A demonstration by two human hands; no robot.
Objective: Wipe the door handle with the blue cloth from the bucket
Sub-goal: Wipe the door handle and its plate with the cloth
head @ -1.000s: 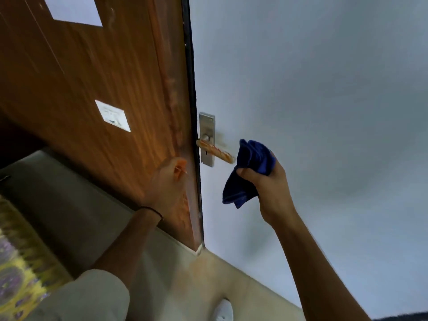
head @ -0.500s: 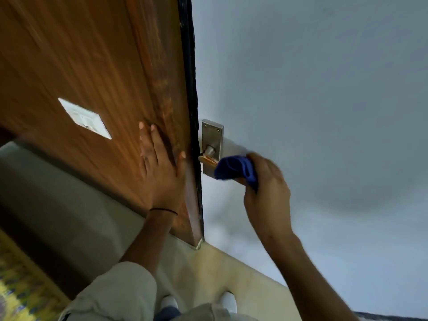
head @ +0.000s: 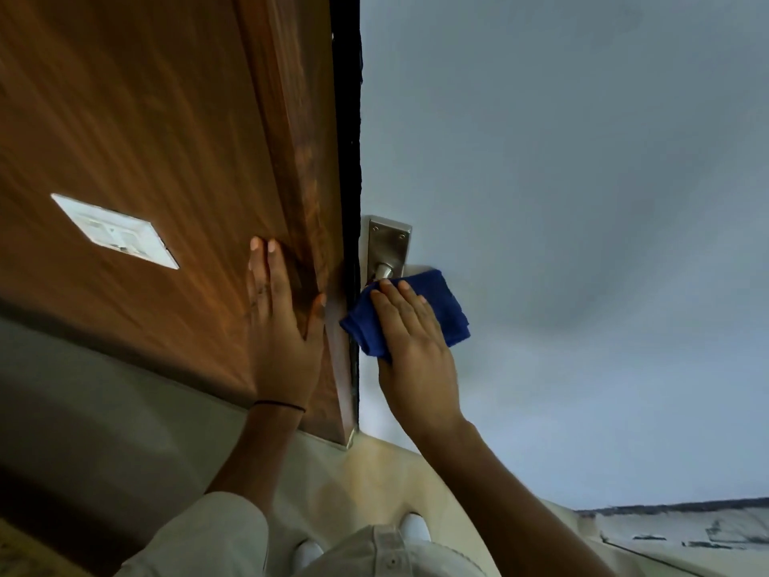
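The door handle point(head: 385, 271) is a metal lever on a steel backplate point(head: 389, 243), fixed to the grey face of the door. A dark blue cloth point(head: 447, 314) is draped over the lever and hides most of it. My right hand point(head: 416, 347) lies flat on the cloth with fingers pointing up, pressing it onto the handle. My left hand point(head: 283, 326) rests open and flat against the brown wooden door face point(head: 166, 139), beside the door's edge. No bucket is in view.
A white label point(head: 114, 231) is stuck on the wooden face. The door's dark edge point(head: 345, 118) runs up the middle. Beige floor point(head: 374, 472) and my white shoes point(head: 412, 526) lie below. A grey wall point(head: 582, 202) fills the right.
My right hand brought the cloth from beside the lever onto it, gripped it, and now lies flat over the spread cloth. My left hand rose and flattened against the wood.
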